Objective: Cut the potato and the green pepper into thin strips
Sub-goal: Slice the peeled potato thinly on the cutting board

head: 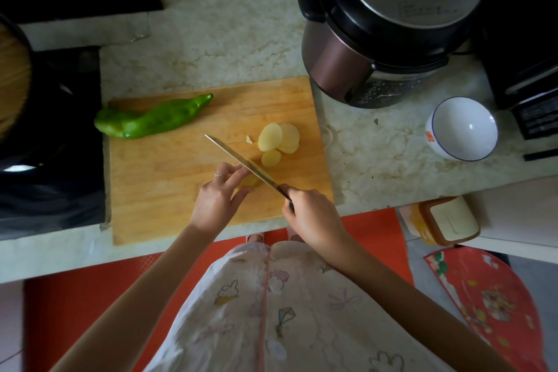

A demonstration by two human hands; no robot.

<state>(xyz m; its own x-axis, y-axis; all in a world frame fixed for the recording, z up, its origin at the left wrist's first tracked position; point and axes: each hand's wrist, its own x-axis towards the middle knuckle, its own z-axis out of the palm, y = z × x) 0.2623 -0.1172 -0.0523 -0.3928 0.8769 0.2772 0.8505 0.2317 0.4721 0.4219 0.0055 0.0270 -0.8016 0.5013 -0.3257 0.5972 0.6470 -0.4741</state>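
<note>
On the wooden cutting board (169, 190) lying on the counter (211, 48), the left grip (217, 199) is pinching the remaining potato piece (250, 181) between fingertips and thumb, while the right grip (311, 214) is clenching the handle of the knife (241, 161), whose blade is slanting across the board right against that piece. Round potato slices (279, 139) are lying overlapped just beyond the blade, the whole green pepper (151, 118) is lying at the board's far left corner with its thick end overhanging the edge, and a white bowl (462, 127) and a pressure cooker (377, 39) are standing to the board's right
</note>
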